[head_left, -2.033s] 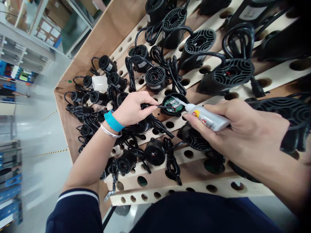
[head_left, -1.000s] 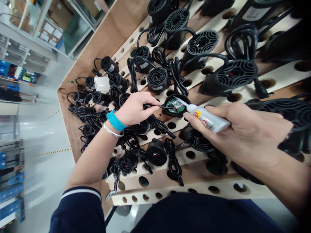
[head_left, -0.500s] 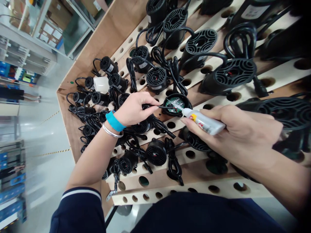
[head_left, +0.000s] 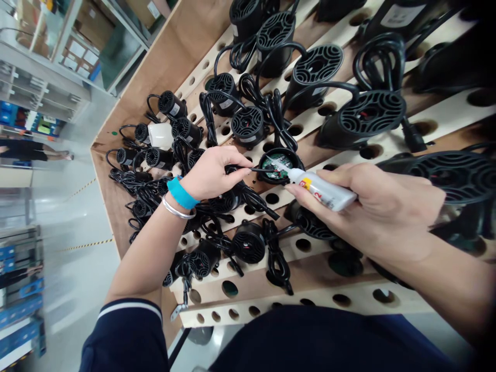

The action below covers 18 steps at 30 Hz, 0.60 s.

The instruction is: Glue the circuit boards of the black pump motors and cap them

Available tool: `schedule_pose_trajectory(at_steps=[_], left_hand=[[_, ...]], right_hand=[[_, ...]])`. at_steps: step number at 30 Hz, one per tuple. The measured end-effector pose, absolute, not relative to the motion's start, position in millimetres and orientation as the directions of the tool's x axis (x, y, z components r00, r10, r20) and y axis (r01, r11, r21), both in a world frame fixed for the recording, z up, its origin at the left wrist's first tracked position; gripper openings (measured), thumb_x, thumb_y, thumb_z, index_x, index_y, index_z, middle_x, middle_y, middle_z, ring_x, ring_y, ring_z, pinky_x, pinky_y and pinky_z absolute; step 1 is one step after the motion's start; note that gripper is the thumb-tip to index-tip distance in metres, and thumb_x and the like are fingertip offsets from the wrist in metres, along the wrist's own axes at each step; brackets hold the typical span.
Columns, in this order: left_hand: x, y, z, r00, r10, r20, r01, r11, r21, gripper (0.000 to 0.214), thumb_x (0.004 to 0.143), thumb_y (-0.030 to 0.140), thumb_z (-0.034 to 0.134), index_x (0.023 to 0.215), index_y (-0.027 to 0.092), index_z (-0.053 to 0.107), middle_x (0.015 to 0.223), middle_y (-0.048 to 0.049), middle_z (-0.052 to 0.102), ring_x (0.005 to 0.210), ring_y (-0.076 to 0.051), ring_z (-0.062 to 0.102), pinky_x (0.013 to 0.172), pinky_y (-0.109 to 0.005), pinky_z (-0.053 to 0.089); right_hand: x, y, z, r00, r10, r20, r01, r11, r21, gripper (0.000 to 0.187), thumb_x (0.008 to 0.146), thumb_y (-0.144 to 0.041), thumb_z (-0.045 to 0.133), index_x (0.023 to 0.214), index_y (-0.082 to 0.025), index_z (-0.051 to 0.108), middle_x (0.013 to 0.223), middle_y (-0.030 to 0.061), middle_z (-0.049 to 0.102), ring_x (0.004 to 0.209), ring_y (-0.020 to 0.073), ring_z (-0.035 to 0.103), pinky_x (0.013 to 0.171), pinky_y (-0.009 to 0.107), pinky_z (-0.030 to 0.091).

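My right hand (head_left: 372, 206) is closed around a small white glue bottle (head_left: 323, 189) with a red and yellow label. Its thin nozzle points into an open black pump housing (head_left: 279, 165) where a green circuit board shows. My left hand (head_left: 213, 173), with a blue band and a silver bangle on the wrist, pinches a thin black wire (head_left: 258, 169) at the housing's left rim. The housing sits in a hole of the wooden rack (head_left: 294, 248).
Many black pumps with grilled ends (head_left: 248, 121) and coiled black cords (head_left: 275, 256) fill the rack's holes. A white plastic piece (head_left: 160, 135) lies among the small pumps at the left. Shelving with boxes (head_left: 73, 46) and a person (head_left: 31, 150) stand beyond.
The glue bottle has shifted slightly left, its nozzle further over the circuit board. My left hand keeps its pinch on the wire in the same place.
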<state>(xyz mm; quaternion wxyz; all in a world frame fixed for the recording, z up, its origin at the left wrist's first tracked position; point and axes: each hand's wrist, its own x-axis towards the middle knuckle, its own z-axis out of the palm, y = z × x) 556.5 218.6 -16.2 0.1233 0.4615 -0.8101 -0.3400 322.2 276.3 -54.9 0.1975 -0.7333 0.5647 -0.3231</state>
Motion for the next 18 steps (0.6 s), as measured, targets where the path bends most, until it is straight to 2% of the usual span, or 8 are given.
schedule_pose_trajectory(at_steps=[6, 16, 18], left_hand=[[555.9, 218.6, -13.8, -0.533, -0.836, -0.133, -0.673, 0.323, 0.666, 0.011, 0.082, 0.019, 0.064, 0.086, 0.017, 0.074, 0.076, -0.0036, 0.068, 0.073, -0.014, 0.061, 0.073, -0.029, 0.050], [555.1, 218.9, -12.1, -0.513, -0.845, -0.149, -0.684, 0.297, 0.666, 0.012, 0.082, 0.020, 0.064, 0.087, 0.017, 0.075, 0.079, -0.0044, 0.070, 0.072, -0.014, 0.062, 0.072, -0.029, 0.051], [554.5, 219.3, -11.0, -0.508, -0.847, -0.154, -0.689, 0.292, 0.664, 0.012, 0.082, 0.019, 0.064, 0.087, 0.018, 0.075, 0.080, -0.0041, 0.070, 0.073, -0.014, 0.062, 0.072, -0.029, 0.051]], right_hand=[[320.6, 275.7, -62.2, 0.202, -0.943, 0.263, -0.680, -0.328, -0.655, 0.049, 0.086, -0.060, 0.052, 0.060, -0.018, 0.056, 0.055, 0.0012, 0.055, 0.048, 0.0115, 0.047, 0.049, 0.027, 0.033], [323.5, 270.3, -55.0, 0.155, -0.945, 0.286, -0.680, -0.313, -0.664, 0.052, 0.083, -0.060, 0.053, 0.052, -0.021, 0.040, 0.050, 0.0008, 0.053, 0.044, 0.0102, 0.044, 0.046, 0.025, 0.030], [321.5, 271.0, -51.7, 0.149, -0.962, 0.230, -0.690, -0.268, -0.673, 0.055, 0.082, -0.066, 0.050, 0.051, -0.021, 0.043, 0.051, 0.0016, 0.055, 0.044, 0.0099, 0.045, 0.045, 0.025, 0.031]])
